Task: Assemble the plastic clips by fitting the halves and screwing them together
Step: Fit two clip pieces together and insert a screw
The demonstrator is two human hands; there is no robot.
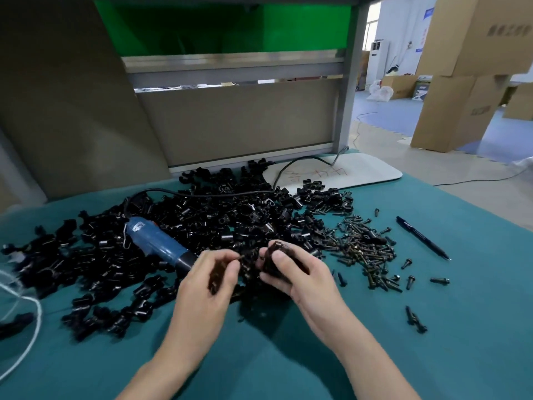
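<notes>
My right hand (297, 272) grips a black plastic clip (274, 255) above the green table, thumb pressed on its top. Just to its left, my left hand (210, 281) pinches a small dark screw (240, 257) between thumb and forefinger, its tip pointing toward the clip; more dark pieces seem tucked in that palm, blurred. A big heap of black clip halves (202, 223) spreads behind and left of both hands. Loose dark screws (363, 243) lie in a pile to the right. A blue electric screwdriver (157, 241) lies on the heap, left of my left hand.
A black pen (422, 238) lies at the right beyond the screws. The screwdriver's black cord (219, 194) runs back over a white board (346, 171). A white string (26, 313) loops at the left edge. Grey panels wall the back; cardboard boxes (461, 82) stand at right.
</notes>
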